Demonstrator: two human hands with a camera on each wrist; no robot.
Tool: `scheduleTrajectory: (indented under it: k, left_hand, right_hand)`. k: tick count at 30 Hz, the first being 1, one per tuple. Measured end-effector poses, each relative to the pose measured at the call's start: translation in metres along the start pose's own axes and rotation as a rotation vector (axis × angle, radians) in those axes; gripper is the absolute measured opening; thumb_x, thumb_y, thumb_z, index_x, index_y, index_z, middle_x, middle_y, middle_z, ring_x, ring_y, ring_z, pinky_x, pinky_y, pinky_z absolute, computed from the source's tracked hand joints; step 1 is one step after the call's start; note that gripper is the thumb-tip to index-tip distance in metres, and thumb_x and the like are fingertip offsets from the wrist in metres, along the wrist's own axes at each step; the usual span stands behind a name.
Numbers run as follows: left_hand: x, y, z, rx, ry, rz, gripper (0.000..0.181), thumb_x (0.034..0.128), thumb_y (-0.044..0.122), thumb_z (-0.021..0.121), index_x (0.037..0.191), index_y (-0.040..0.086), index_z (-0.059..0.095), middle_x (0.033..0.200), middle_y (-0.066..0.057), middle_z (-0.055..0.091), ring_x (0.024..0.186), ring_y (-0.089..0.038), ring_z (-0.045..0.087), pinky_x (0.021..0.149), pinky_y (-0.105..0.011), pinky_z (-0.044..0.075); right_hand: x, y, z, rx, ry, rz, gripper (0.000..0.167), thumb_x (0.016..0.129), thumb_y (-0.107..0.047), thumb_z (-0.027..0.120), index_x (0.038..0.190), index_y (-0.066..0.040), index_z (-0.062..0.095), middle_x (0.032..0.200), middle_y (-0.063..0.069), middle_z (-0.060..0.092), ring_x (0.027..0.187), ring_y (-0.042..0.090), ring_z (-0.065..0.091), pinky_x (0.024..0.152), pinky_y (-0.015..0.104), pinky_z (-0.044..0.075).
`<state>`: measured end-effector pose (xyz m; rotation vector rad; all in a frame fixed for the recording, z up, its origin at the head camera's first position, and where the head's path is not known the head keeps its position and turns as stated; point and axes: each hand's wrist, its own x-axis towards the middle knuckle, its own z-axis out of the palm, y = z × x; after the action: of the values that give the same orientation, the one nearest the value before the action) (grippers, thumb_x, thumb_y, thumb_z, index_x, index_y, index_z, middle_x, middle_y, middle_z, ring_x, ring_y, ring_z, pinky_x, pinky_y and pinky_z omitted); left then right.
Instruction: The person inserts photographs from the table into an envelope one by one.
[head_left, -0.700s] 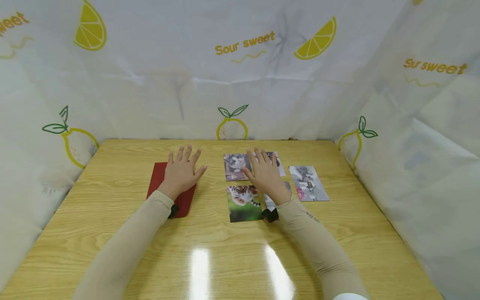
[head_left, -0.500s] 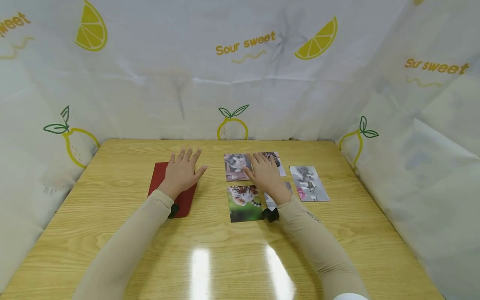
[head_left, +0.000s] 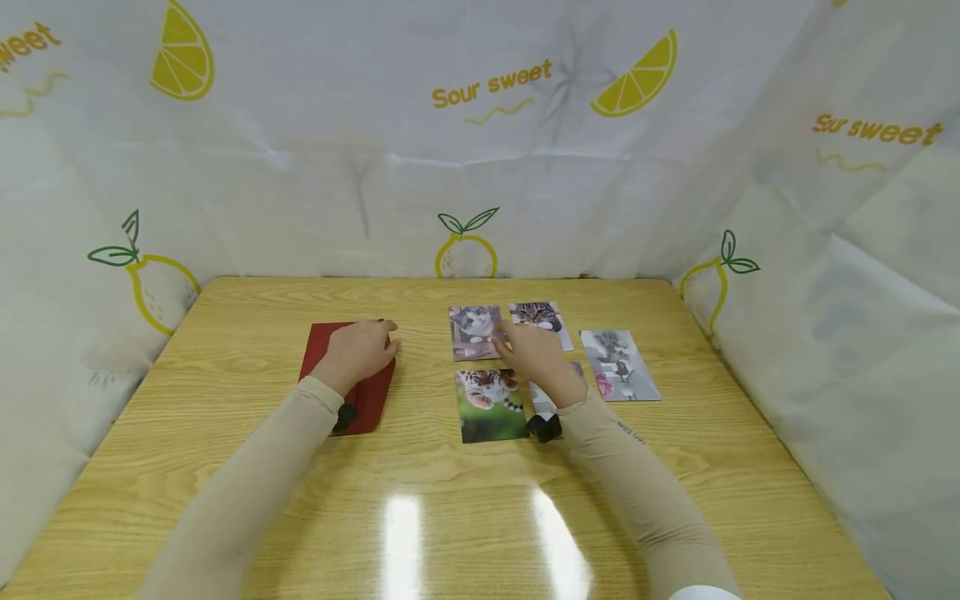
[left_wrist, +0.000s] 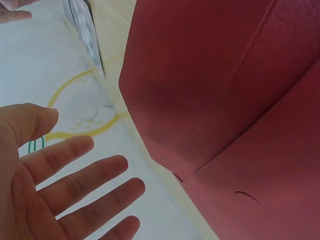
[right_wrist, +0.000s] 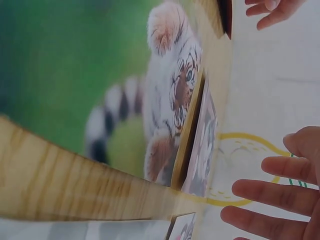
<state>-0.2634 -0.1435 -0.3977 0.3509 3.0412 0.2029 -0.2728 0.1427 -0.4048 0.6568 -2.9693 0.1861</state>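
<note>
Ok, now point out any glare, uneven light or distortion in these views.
Head view: two bright glare streaks on the near part of the table; left wrist view: dim overall, with a faint sheen at the upper right of the red envelope; right wrist view: the lower edge of the tiger card looks curved, perhaps lens distortion.

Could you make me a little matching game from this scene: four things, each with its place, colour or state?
1. Red envelope
2. Tiger picture
3. Right hand
4. Pink-flower picture

A. Farthest right of these four, head view
B. Green background
C. Fingers apart, holding nothing
D. Partly hidden by the left hand, head view

Pairs: 1-D, 2-B, 3-C, 4-A
</note>
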Motion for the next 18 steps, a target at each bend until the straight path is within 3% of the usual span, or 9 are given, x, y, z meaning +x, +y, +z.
scheduleTrajectory:
  k: [2,5,8,14,18]
  left_hand:
    - [-0.001,-0.001,-0.002,-0.006,-0.006,0.000,0.044,0.0984,0.035,0.053,0.135,0.011,0.057,0.126,-0.013,0.064,0.071,-0.019,0.065,0.047,-0.031,0.047]
    - [-0.002,-0.002,-0.006,-0.020,-0.023,0.000,0.044,0.0986,0.034,0.053,0.136,0.011,0.056,0.107,-0.010,0.070,0.065,-0.016,0.061,0.046,-0.029,0.045]
    - [-0.003,-0.006,-0.007,-0.028,-0.020,0.011,0.044,0.0985,0.033,0.053,0.135,0.010,0.056,0.102,-0.009,0.070,0.070,-0.016,0.063,0.047,-0.029,0.045]
    - [-0.007,-0.020,-0.009,-0.064,-0.021,0.030,0.043,0.0989,0.031,0.051,0.135,0.008,0.056,0.123,-0.013,0.065,0.090,-0.022,0.065,0.057,-0.032,0.050]
    - [-0.014,-0.032,-0.011,-0.099,-0.013,0.043,0.042,0.0987,0.028,0.052,0.135,0.006,0.056,0.129,-0.016,0.062,0.107,-0.029,0.064,0.076,-0.043,0.055]
  right_hand:
    - [-0.001,0.001,-0.002,0.033,-0.013,0.008,0.035,0.101,-0.033,0.051,0.127,-0.012,0.062,0.095,0.005,0.074,0.048,0.010,0.054,0.038,0.024,0.031]
    - [-0.003,0.004,-0.006,0.075,-0.023,0.018,0.035,0.101,-0.032,0.050,0.127,-0.012,0.063,0.102,0.005,0.073,0.057,0.011,0.060,0.040,0.024,0.034]
    - [-0.006,0.010,-0.009,0.104,0.001,0.020,0.033,0.100,-0.030,0.052,0.124,-0.011,0.064,0.102,0.006,0.073,0.060,0.012,0.061,0.041,0.024,0.034]
    - [-0.017,0.034,-0.017,0.125,0.031,0.063,0.031,0.100,-0.030,0.053,0.123,-0.012,0.064,0.102,0.008,0.073,0.059,0.017,0.062,0.039,0.024,0.033]
    - [-0.028,0.057,-0.023,0.150,0.006,0.129,0.034,0.100,-0.029,0.052,0.129,-0.012,0.059,0.111,0.012,0.071,0.069,0.022,0.067,0.042,0.027,0.040]
